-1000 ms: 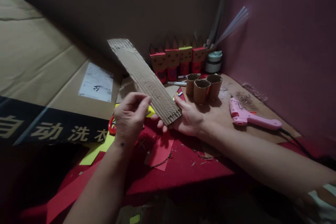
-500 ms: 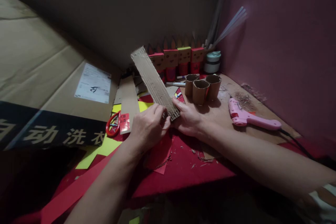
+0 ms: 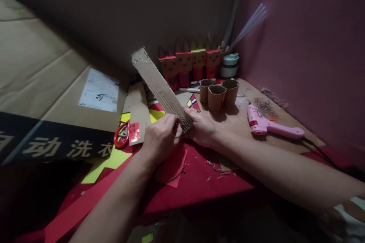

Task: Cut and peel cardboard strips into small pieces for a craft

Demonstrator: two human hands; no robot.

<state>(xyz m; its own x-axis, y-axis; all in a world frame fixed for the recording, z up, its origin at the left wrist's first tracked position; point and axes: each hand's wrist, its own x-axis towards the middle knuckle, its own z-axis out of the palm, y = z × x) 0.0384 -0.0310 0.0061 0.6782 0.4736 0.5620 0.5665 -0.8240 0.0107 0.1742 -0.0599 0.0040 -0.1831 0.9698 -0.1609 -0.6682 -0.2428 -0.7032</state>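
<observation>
A long cardboard strip (image 3: 159, 85) with exposed ridges slants up and to the left above the table. My left hand (image 3: 164, 136) is closed at its lower end, thumb and fingers pinched along the near edge. My right hand (image 3: 201, 127) grips the same end from the other side, with the thumb on the strip's edge; its other fingers are mostly hidden behind. Just beyond my right hand stand three short cardboard tubes (image 3: 216, 98), open at the top. Red paper (image 3: 173, 167) lies on the table below my hands.
A pink glue gun (image 3: 262, 121) lies at the right, its cord trailing off the edge. Red-handled scissors (image 3: 121, 134) and a flat cardboard piece (image 3: 139, 106) lie left. Several cardboard figures (image 3: 184, 64) and a lidded jar (image 3: 229, 65) line the back. A large carton (image 3: 57, 83) stands left.
The cardboard strip's upper end has tipped further left and slightly down. Both hands keep hold of its lower end and have shifted only a little.
</observation>
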